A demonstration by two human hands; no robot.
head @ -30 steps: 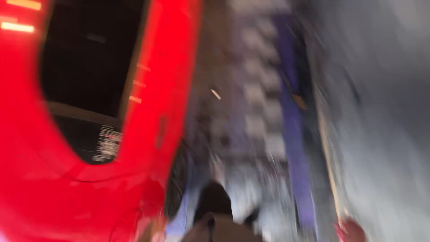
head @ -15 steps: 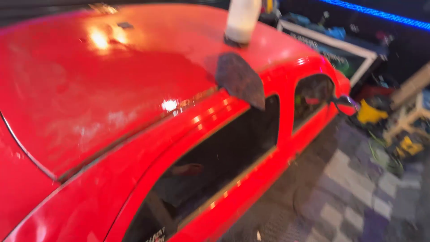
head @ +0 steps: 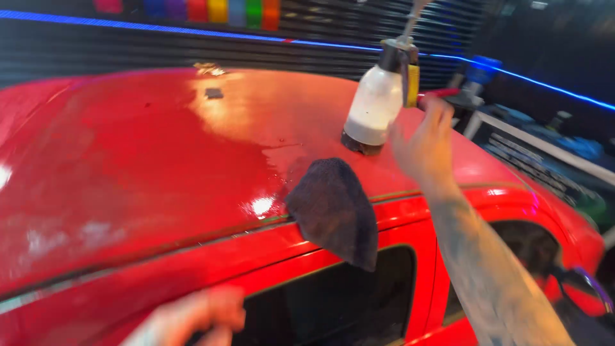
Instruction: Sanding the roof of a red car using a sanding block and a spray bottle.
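My right hand [head: 426,138] open, fingers apart beside the white pump sprayer [head: 379,102], dark microfibre cloth [head: 334,210] at seven o'clock on the red car roof [head: 160,147], my left hand [head: 192,317] blurred, grip untellable

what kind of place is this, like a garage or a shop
Most likely a car detailing or wash bay. A red car fills the view, its roof wet, with a white pump sprayer and a dark cloth resting on it. The right hand reaches toward the sprayer; coloured bottles line the back wall.
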